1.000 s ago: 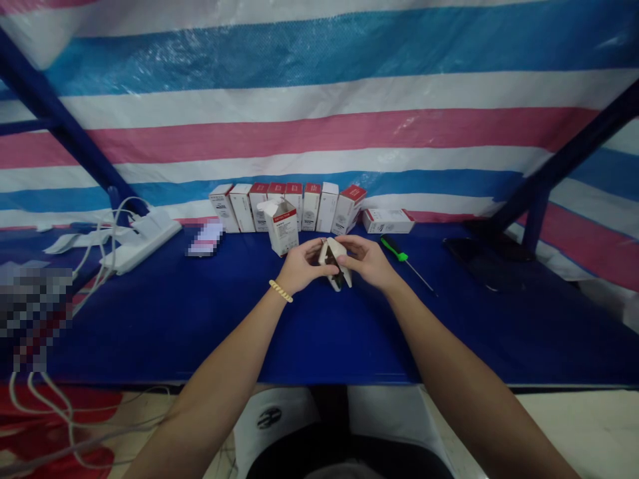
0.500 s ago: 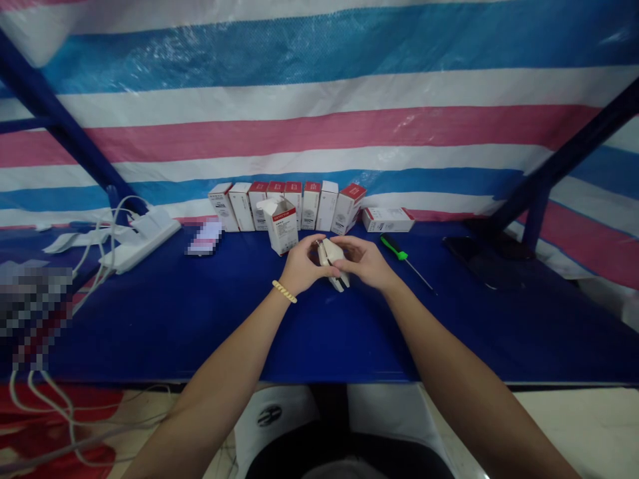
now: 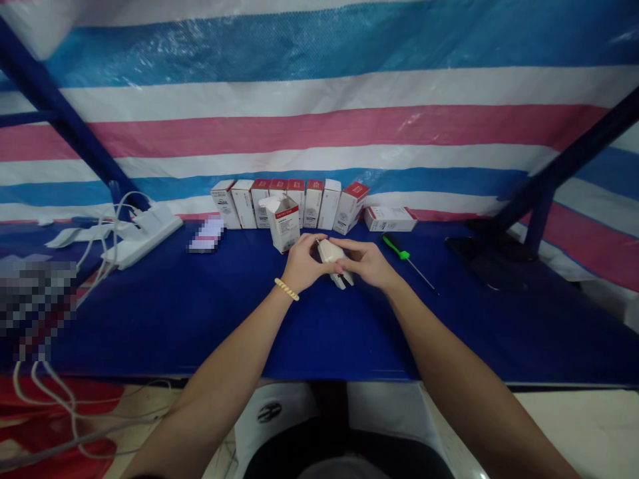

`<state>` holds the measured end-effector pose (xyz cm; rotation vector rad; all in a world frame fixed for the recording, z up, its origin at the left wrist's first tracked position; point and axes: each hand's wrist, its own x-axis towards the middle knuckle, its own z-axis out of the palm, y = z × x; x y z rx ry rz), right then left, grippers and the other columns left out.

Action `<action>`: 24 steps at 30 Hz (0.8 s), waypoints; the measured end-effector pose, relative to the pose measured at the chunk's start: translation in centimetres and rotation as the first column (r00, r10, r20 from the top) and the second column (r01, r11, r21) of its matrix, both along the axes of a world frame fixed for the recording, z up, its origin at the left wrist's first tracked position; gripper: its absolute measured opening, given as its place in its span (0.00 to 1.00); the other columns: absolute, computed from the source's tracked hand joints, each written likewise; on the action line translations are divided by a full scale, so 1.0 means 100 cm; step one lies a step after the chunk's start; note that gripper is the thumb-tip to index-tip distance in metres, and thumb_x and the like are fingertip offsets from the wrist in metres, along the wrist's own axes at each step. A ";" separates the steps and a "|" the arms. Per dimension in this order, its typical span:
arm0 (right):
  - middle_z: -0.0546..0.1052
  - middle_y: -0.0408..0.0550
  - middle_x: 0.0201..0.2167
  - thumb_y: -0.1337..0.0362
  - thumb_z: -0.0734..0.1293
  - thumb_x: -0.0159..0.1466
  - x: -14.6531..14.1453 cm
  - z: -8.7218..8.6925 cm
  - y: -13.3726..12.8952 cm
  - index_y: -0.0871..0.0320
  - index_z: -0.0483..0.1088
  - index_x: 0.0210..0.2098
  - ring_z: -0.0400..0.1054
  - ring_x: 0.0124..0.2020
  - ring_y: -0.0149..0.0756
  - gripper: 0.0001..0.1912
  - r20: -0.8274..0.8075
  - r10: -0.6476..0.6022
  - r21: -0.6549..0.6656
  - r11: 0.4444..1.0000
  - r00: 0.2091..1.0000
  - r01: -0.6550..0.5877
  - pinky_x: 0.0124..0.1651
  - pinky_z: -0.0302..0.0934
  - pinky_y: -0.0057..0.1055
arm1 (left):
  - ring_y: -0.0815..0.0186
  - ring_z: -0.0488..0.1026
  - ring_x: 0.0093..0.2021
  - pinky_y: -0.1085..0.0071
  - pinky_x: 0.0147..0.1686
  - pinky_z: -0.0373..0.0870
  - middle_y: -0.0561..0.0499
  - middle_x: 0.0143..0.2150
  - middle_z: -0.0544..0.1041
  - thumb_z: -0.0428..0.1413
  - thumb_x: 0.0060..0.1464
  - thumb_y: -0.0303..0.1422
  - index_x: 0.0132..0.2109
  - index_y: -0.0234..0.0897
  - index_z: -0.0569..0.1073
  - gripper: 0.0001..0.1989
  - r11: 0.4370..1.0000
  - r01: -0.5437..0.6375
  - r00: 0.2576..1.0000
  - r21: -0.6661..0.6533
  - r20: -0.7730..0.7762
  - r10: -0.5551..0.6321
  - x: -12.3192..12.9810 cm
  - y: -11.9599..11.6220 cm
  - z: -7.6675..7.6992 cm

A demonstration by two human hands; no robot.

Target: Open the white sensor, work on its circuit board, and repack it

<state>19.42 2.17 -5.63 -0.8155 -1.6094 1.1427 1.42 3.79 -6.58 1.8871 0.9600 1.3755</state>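
Observation:
Both hands hold a small cream-white plastic detector (image 3: 330, 251) just above the blue table. My left hand (image 3: 303, 264) is closed around its left side, thumb across the near face. From the other side my right hand (image 3: 368, 264) grips it, and the two thumbs nearly meet. Its lower end sticks out below the thumbs, with a dark gap in it; the fingers hide much of the rest. Just beyond my left hand stands an opened white-and-red box (image 3: 284, 229) marked "DETECTOR", its flaps up. A screwdriver (image 3: 401, 251) with a green and black handle lies right of my right hand.
Several white-and-red boxes (image 3: 313, 207) stand in a row at the back, and one box (image 3: 391, 219) lies on its side. A white power strip (image 3: 142, 236) with cables is at left, near a blurred-out item (image 3: 206, 235). A dark phone-like slab (image 3: 482, 263) lies at right.
The detector has turned slightly in my hands, so its broad pale face shows more and the gap along its side less. Both hands keep their grip. The whole view has shifted slightly.

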 end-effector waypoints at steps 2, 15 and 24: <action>0.76 0.48 0.51 0.58 0.75 0.50 0.000 0.001 -0.001 0.51 0.73 0.51 0.70 0.52 0.44 0.28 -0.002 0.019 -0.021 1.000 1.000 -0.020 0.60 0.59 0.51 | 0.61 0.72 0.39 0.64 0.40 0.71 0.46 0.40 0.73 0.72 0.31 0.39 0.46 0.35 0.74 0.32 1.000 -0.006 1.000 -0.019 0.014 0.006 0.000 0.000 0.000; 0.68 0.49 0.61 0.52 0.62 0.64 -0.002 -0.009 0.005 0.50 0.61 0.62 0.64 0.59 0.43 0.27 0.309 -0.086 0.124 0.991 0.947 0.050 0.61 0.57 0.50 | 0.64 0.74 0.35 0.68 0.38 0.70 0.48 0.32 0.76 0.66 0.41 0.43 0.36 0.33 0.75 0.19 0.915 -0.173 0.844 -0.365 0.423 0.328 -0.001 0.011 0.005; 0.74 0.56 0.53 0.57 0.66 0.61 -0.014 -0.012 -0.001 0.59 0.63 0.60 0.70 0.52 0.43 0.29 0.409 -0.455 0.545 0.817 0.791 0.188 0.53 0.66 0.43 | 0.64 0.75 0.34 0.70 0.31 0.72 0.44 0.33 0.77 0.65 0.44 0.44 0.35 0.30 0.75 0.19 0.833 0.010 0.646 -0.553 0.639 0.416 0.003 0.008 0.016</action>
